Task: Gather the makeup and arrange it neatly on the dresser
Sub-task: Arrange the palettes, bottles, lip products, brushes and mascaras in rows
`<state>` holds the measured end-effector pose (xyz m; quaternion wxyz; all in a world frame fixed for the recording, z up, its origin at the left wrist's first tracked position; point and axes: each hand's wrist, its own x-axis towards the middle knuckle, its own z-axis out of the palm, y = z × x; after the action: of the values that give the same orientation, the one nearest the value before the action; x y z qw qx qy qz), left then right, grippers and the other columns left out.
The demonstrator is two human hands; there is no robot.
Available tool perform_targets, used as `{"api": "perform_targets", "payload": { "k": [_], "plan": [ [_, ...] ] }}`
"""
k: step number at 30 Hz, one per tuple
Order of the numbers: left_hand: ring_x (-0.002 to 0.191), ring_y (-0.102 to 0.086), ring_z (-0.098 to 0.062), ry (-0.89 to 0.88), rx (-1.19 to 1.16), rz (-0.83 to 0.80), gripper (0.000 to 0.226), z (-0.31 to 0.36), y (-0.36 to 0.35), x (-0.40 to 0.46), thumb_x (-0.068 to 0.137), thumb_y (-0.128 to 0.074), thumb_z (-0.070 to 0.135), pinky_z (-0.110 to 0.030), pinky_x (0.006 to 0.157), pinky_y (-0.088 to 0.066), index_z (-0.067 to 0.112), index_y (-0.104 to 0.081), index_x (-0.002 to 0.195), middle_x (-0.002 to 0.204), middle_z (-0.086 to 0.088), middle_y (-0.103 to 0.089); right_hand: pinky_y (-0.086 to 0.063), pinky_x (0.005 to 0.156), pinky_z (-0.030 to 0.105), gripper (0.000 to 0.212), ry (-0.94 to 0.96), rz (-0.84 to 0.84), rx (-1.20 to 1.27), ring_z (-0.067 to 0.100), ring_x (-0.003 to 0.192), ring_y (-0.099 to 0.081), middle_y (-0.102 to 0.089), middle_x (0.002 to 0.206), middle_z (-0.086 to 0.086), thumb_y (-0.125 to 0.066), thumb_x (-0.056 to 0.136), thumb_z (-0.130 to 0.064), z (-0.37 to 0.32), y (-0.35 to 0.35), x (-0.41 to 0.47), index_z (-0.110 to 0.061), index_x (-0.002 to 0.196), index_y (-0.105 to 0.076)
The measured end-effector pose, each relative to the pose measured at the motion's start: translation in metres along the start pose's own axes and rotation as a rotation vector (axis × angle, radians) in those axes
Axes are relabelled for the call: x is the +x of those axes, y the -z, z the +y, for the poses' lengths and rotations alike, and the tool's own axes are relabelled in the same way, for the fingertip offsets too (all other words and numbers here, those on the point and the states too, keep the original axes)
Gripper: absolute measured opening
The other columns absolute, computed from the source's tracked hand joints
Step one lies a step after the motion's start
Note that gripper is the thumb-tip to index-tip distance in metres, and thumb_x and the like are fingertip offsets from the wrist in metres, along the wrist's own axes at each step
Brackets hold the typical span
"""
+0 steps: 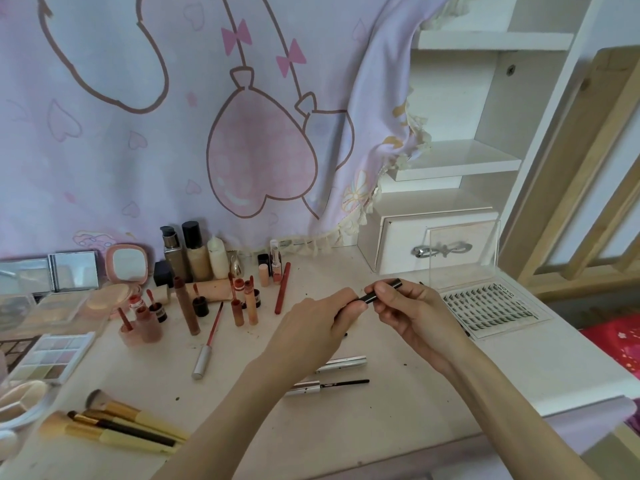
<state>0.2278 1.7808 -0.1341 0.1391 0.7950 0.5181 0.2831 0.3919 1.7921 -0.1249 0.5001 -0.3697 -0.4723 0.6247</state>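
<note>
Both hands pinch one slim black pen-like tube (380, 291) above the dresser (398, 403) middle — right hand (412, 311) fingertips curled on its upper end, left hand (317, 323) thumb and fingers closed round the lower end. Tube glossy, cylindrical, tilted. Just under the left wrist lie two silver-capped pencils (329, 375). Lash tray (491, 306) with clear lid at right edge — wooden-handled brushes (121, 424) near front-left corner

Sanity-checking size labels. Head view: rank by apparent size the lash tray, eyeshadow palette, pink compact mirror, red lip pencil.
1. lash tray, largest.
2. eyeshadow palette.
3. pink compact mirror.
4. red lip pencil, thinnest, smallest in area.
The palette lies nearer the frame edge, where wide-angle distortion makes its gap over the mirror unsure.
</note>
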Motion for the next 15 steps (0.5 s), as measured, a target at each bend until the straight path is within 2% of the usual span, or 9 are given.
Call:
{"api": "perform_targets", "payload": {
  "k": [4, 6, 9, 12, 15],
  "plan": [
    [0.054, -0.043, -0.016, 0.024, -0.037, -0.069, 0.024, 0.004, 0.002, 0.001, 0.096, -0.034, 0.043, -0.033, 0.055, -0.036, 0.024, -0.047, 0.09, 0.056, 0.005, -0.044, -0.037, 0.053, 0.016, 0.017, 0.018, -0.014, 0.02, 0.008, 0.055, -0.047, -0.055, 0.059, 0.005, -0.062, 0.074, -0.016, 0.0, 0.004, -0.001, -0.003, 0.079, -0.072],
    [0.051, -0.038, -0.012, 0.055, -0.092, -0.116, 0.019, 0.006, 0.001, 0.0, 0.098, -0.034, 0.037, -0.026, 0.052, -0.032, 0.021, -0.044, 0.097, 0.058, 0.005, -0.043, -0.04, 0.053, 0.016, 0.019, 0.006, -0.01, 0.075, 0.008, 0.055, -0.048, -0.056, 0.062, 0.005, -0.062, 0.075, -0.013, 0.0, 0.008, -0.002, 0.0, 0.086, -0.07],
    [0.055, -0.036, -0.011, 0.077, -0.201, -0.166, 0.009, 0.01, -0.002, -0.002, 0.1, -0.033, 0.025, -0.021, 0.051, -0.03, 0.018, -0.039, 0.1, 0.063, 0.003, -0.041, -0.038, 0.056, 0.02, 0.011, 0.031, -0.019, 0.034, 0.011, 0.061, -0.047, -0.056, 0.067, 0.005, -0.06, 0.078, -0.01, 0.001, 0.009, -0.005, -0.004, 0.079, -0.07],
    [0.058, -0.038, -0.014, 0.074, -0.23, -0.214, 0.013, 0.014, -0.007, -0.001, 0.1, -0.033, 0.026, -0.028, 0.058, -0.033, 0.015, -0.04, 0.099, 0.067, 0.002, -0.044, -0.036, 0.061, 0.024, 0.012, 0.075, -0.004, -0.041, 0.012, 0.068, -0.046, -0.065, 0.076, 0.001, -0.06, 0.081, -0.011, 0.003, 0.005, -0.006, -0.008, 0.075, -0.07],
    [0.067, -0.049, -0.009, 0.072, -0.154, -0.199, 0.025, 0.016, -0.006, 0.0, 0.098, -0.034, 0.036, -0.023, 0.066, -0.04, 0.018, -0.051, 0.099, 0.078, 0.007, -0.056, -0.042, 0.071, 0.026, 0.024, 0.169, 0.063, -0.202, 0.016, 0.076, -0.051, -0.068, 0.082, -0.002, -0.051, 0.093, -0.007, 0.001, 0.006, -0.005, -0.012, 0.075, -0.067]
  ]
}}
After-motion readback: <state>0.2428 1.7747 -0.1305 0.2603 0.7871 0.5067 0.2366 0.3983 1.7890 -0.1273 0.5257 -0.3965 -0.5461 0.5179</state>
